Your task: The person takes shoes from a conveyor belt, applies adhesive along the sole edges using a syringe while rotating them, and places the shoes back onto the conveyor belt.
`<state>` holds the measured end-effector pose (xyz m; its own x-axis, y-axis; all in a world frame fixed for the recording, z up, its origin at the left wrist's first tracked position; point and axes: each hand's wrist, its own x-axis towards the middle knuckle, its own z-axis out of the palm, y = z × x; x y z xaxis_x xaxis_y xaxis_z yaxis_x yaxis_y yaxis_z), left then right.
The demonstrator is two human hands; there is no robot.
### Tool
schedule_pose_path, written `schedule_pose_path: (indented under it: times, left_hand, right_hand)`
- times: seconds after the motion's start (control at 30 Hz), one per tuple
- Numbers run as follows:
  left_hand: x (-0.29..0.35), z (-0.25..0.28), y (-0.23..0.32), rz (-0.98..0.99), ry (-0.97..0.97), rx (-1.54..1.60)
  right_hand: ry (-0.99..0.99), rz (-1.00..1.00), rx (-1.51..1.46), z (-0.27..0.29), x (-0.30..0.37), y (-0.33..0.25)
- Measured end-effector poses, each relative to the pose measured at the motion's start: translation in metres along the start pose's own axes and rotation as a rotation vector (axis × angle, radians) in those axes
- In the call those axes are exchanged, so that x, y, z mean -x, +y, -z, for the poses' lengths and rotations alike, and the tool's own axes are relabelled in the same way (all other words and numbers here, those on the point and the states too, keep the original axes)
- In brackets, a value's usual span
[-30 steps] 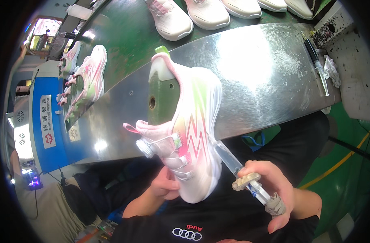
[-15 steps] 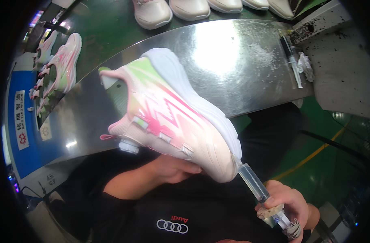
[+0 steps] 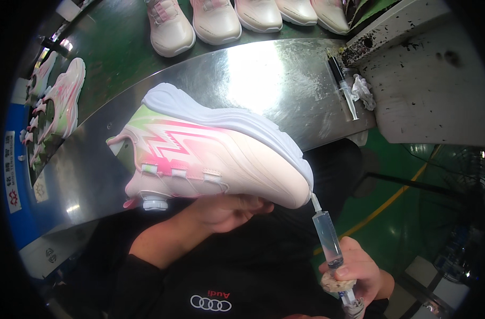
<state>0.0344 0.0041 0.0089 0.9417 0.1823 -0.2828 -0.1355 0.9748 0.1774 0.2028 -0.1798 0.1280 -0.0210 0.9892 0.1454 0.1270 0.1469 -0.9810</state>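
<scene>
Hands (image 3: 229,212) w/ shoe (image 3: 226,154) swung flatter, syringe (image 3: 326,234) steeper vs. prev.

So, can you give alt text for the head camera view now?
A person's left hand holds a pink, white and green sneaker while the right hand holds a clear syringe, its tip at the toe. More sneakers stand beyond the metal worktop.

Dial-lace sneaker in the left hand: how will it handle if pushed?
The dial-lace sneaker will probably feel stiff and fairly heavy for a shoe, since a green form shows inside it. It might pivot, as its heel extends well beyond the left hand. Its smooth-looking toe may be slippery.
</scene>
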Motion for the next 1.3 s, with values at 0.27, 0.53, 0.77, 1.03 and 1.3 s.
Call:
schedule_pose_path:
  times: [0.27,0.53,0.77,1.03,1.3]
  left_hand:
    - [-0.012,-0.002,0.001,-0.064,-0.061,0.043]
    - [-0.017,-0.008,0.002,-0.051,-0.147,0.115]
    - [-0.015,-0.018,0.002,-0.080,-0.150,0.051]
    - [-0.016,-0.020,0.001,-0.103,-0.182,-0.010]
    - [-0.005,-0.007,0.002,-0.030,-0.081,0.051]
  right_hand:
    - [0.055,0.106,0.168,-0.014,-0.001,0.014]
    - [0.074,0.215,0.555,-0.032,-0.011,0.024]
    - [0.139,0.308,0.726,-0.045,-0.010,0.046]
    - [0.119,0.333,0.842,-0.045,-0.008,0.050]
    - [0.244,0.485,0.855,-0.043,-0.002,0.054]
